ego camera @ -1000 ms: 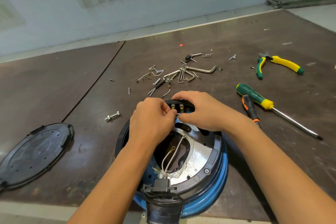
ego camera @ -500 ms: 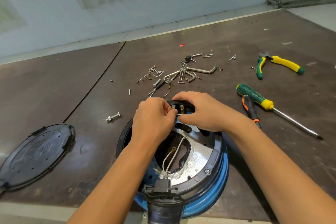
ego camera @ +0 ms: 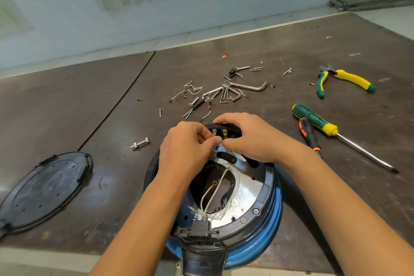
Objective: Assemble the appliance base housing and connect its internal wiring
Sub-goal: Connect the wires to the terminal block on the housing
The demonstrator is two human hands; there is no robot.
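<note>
Right now it's the wiring step. Base [ego camera: 268,237] sits upside down at the near edge of the surface [ego camera: 89,119], blue shell under, metal plate & open cavity facing up. Both hands work at its far rim. Left hand [ego camera: 186,148] pinches what looks like the end of a white wire [ego camera: 219,186] btwn thumb & forefinger, just beside the black block [ego camera: 233,129] w/ brass tabs [ego camera: 225,134]. Right hand [ego camera: 253,139] curls over the block's far edge, thumb below, steadying it. Whether the connector is on a tab yet: can't tell, fingers hide it.

To do it well, imo:
- Brace the block w/ the right hand so the push goes into the tab, not the housing.
- Line the connector up square w/ the tab & push straight. No sideways wiggle, since thin tabs prob. bend easily.
- Grip the connector, not the wire, or the crimp may pull loose.
- Check which tab first, as several sit side by side.
- Leave slack so the wire lies inside the cavity, off the plate edge.

A second lead w/ a ring end [ego camera: 214,183] lies loose in the cavity, not yet fixed; likely needs a screw. Cover [ego camera: 44,188] lies well to the left, so closing up comes after. Screwdrivers [ego camera: 313,119] lie near on the right.
</note>
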